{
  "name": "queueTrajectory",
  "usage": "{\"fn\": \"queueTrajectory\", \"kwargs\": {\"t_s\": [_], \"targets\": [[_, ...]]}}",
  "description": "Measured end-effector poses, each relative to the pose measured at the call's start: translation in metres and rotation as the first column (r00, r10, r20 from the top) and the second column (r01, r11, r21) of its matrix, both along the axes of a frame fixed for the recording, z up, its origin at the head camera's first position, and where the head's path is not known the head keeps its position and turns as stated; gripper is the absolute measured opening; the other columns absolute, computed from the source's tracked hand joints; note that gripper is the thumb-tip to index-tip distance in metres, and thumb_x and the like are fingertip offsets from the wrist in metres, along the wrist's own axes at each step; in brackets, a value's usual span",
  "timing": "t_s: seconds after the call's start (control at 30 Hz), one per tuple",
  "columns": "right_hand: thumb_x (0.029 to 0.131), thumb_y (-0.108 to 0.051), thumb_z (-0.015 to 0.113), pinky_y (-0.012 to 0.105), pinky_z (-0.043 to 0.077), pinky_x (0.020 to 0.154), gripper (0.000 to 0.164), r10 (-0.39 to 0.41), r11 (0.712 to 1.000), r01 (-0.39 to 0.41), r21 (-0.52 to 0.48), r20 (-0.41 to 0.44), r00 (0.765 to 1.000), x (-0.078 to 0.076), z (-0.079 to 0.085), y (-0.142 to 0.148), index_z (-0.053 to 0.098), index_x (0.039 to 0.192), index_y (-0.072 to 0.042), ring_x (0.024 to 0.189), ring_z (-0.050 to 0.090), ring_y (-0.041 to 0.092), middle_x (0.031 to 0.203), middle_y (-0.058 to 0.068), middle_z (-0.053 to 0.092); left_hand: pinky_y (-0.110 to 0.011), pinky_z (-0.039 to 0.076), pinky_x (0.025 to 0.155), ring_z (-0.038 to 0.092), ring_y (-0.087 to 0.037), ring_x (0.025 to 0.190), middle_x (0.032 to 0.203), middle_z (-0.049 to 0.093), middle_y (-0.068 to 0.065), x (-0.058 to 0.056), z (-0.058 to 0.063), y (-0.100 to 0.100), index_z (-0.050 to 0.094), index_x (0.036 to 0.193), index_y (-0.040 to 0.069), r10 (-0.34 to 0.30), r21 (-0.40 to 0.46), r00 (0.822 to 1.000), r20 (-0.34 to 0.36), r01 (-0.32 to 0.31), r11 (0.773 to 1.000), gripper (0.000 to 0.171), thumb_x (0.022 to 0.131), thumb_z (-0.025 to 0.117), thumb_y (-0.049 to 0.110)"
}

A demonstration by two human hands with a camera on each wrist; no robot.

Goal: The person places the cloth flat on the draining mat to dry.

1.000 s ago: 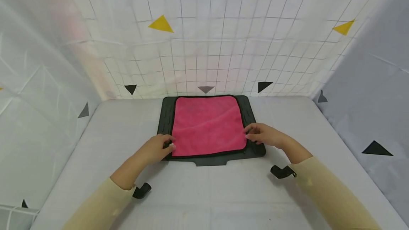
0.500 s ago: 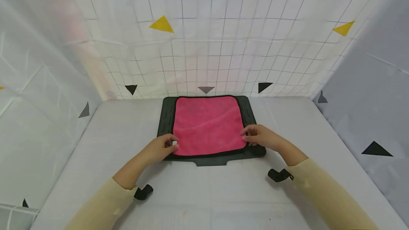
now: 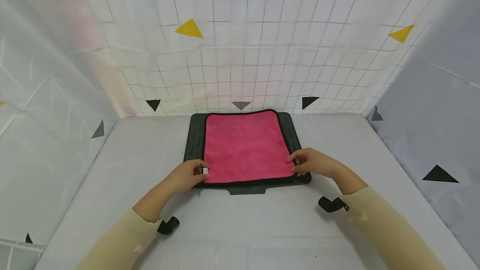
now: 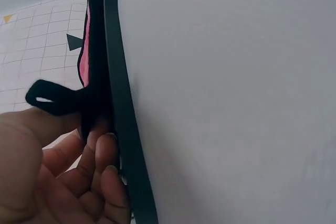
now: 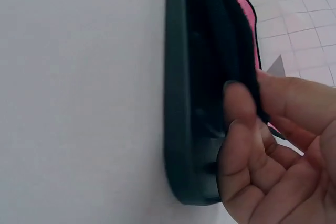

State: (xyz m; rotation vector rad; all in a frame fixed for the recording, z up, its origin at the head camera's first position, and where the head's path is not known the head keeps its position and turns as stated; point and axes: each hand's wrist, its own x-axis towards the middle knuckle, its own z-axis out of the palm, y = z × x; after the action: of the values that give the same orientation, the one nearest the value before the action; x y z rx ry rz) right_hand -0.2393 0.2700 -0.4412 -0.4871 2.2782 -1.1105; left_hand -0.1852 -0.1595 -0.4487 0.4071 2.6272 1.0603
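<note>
A pink cloth (image 3: pixel 245 147) with a black border is spread over a dark rectangular tray (image 3: pixel 194 138). At its near left corner, my left hand (image 3: pixel 184 175) pinches the border, beside a small white tag (image 3: pixel 205 171). A black hanging loop (image 4: pixel 63 98) sticks out over the left thumb in the left wrist view. My right hand (image 3: pixel 316 163) pinches the near right corner between thumb and fingers. In the right wrist view the cloth's dark underside (image 5: pixel 228 40) stands raised above the tray's rim (image 5: pixel 177 108) there.
The tray lies on a white-covered table (image 3: pixel 240 228), its back edge close to a white gridded curtain (image 3: pixel 240 61). Plain sheets hang at both sides (image 3: pixel 431 116). A short black device (image 3: pixel 168 226) sits at the left cuff, another (image 3: pixel 331 204) at the right.
My right hand has taken hold of the near right corner and drawn it outward to the right, smoothing a crease. My left hand has shifted slightly right onto the near left corner.
</note>
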Motion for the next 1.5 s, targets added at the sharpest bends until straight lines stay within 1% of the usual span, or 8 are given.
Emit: {"fn": "queueTrajectory", "kwargs": {"t_s": [0.17, 0.53, 0.83, 0.93, 1.03, 1.17, 1.3, 1.5], "targets": [[0.084, -0.007, 0.065, 0.036, 0.052, 0.069, 0.03, 0.048, 0.999, -0.047, 0.022, -0.043, 0.998, 0.002, -0.001, -0.003, 0.059, 0.113, -0.005, 0.076, 0.064, 0.024, 0.089, 0.01, 0.064, -0.028, 0.046, 0.06, 0.052, -0.012, 0.067, 0.074, 0.055, 0.003, 0.0, -0.004, -0.001, 0.062, 0.106, 0.013, -0.024, -0.033, 1.0, -0.019, 0.023, 0.999, 0.021, 0.087, 0.065, 0.021], [0.079, -0.02, 0.074, 0.03, 0.047, 0.056, 0.031, 0.092, 0.984, -0.067, 0.166, -0.145, 0.985, 0.008, 0.0, -0.013, 0.059, 0.105, -0.012, 0.06, 0.056, 0.018, 0.067, 0.004, 0.056, -0.028, 0.044, 0.059, 0.051, -0.012, 0.066, 0.072, 0.054, 0.003, 0.002, -0.001, -0.003, 0.061, 0.11, 0.014, -0.01, -0.106, 0.999, -0.043, 0.006, 0.994, 0.024, 0.087, 0.064, 0.016], [0.086, -0.025, 0.065, 0.035, 0.048, 0.06, 0.028, 0.146, 0.969, -0.12, 0.218, -0.106, 0.984, 0.008, 0.014, -0.014, 0.059, 0.11, -0.013, 0.064, 0.058, 0.022, 0.074, 0.009, 0.058, -0.026, 0.045, 0.063, 0.051, -0.01, 0.072, 0.079, 0.055, 0.005, -0.001, 0.004, -0.003, 0.063, 0.11, 0.014, -0.036, -0.175, 0.995, -0.094, 0.019, 0.984, 0.027, 0.085, 0.067, 0.02], [0.089, -0.026, 0.062, 0.033, 0.047, 0.059, 0.024, 0.127, 0.967, -0.068, 0.246, -0.229, 0.965, 0.004, 0.023, -0.021, 0.062, 0.109, -0.013, 0.064, 0.055, 0.018, 0.074, 0.005, 0.058, -0.029, 0.046, 0.068, 0.051, -0.014, 0.081, 0.093, 0.056, 0.001, -0.005, 0.011, 0.0, 0.061, 0.114, 0.013, -0.034, -0.183, 0.985, -0.17, 0.003, 0.983, 0.033, 0.084, 0.068, 0.024], [0.089, -0.026, 0.062, 0.034, 0.047, 0.065, 0.025, 0.118, 0.971, -0.02, 0.239, -0.403, 0.907, -0.002, 0.026, -0.038, 0.064, 0.109, -0.012, 0.072, 0.055, 0.016, 0.081, 0.002, 0.061, -0.036, 0.047, 0.082, 0.051, -0.019, 0.1, 0.113, 0.053, -0.005, -0.013, 0.016, 0.007, 0.054, 0.126, 0.012, -0.067, -0.214, 0.965, -0.255, 0.011, 0.977, 0.046, 0.085, 0.066, 0.031], [0.088, -0.031, 0.062, 0.043, 0.041, 0.094, 0.041, 0.221, 0.95, -0.052, 0.309, -0.542, 0.811, -0.009, 0.017, -0.07, 0.058, 0.123, -0.011, 0.113, 0.048, 0.025, 0.118, 0.007, 0.057, -0.051, 0.033, 0.1, 0.035, -0.029, 0.127, 0.138, 0.039, -0.009, -0.023, 0.015, 0.027, 0.043, 0.138, 0.019, -0.149, -0.343, 0.954, -0.26, 0.053, 0.938, 0.062, 0.085, 0.062, 0.043], [0.087, -0.045, 0.058, 0.05, 0.023, 0.107, 0.059, 0.373, 0.883, -0.088, 0.461, -0.574, 0.729, -0.014, 0.004, -0.097, 0.044, 0.138, -0.018, 0.134, 0.025, 0.031, 0.144, 0.009, 0.035, -0.057, 0.021, 0.104, 0.018, -0.035, 0.136, 0.151, 0.021, -0.01, -0.03, 0.009, 0.05, 0.032, 0.144, 0.028, -0.222, -0.489, 0.96, -0.173, 0.112, 0.865, 0.071, 0.084, 0.055, 0.056], [0.086, -0.066, 0.04, 0.053, 0.014, 0.109, 0.074, 0.476, 0.775, -0.098, 0.625, -0.475, 0.74, -0.015, -0.01, -0.106, 0.022, 0.147, -0.028, 0.14, 0.009, 0.031, 0.153, 0.004, 0.015, -0.057, 0.013, 0.107, 0.008, -0.037, 0.139, 0.154, 0.012, -0.007, -0.033, 0.003, 0.063, 0.021, 0.147, 0.033, -0.271, -0.602, 0.956, -0.109, 0.153, 0.784, 0.077, 0.083, 0.046, 0.066]]}}
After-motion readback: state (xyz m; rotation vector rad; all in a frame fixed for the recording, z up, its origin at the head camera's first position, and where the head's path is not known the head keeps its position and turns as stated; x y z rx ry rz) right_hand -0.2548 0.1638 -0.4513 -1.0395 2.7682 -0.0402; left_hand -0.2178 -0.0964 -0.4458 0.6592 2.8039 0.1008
